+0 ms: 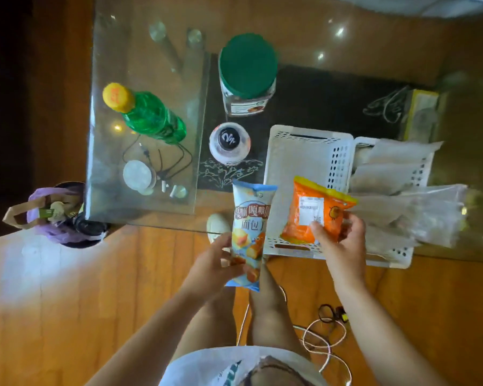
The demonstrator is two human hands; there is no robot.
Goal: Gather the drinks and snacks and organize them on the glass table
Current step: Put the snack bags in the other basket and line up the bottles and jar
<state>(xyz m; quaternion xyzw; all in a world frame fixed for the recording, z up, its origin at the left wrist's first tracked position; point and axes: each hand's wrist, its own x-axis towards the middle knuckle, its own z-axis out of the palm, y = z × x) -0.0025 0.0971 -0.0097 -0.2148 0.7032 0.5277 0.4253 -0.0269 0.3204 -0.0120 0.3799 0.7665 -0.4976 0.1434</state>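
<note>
While hands [279, 246] hold snack packs, white basket [307, 151] beneath, clear bags [396, 174] alongside

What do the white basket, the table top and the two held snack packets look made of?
White basket: matte moulded plastic, perforated walls. Table top: clear glass, floor visible through, glints. Blue packet in left hand and orange packet in right hand: probably glossy printed plastic film, crimped ends.
</note>
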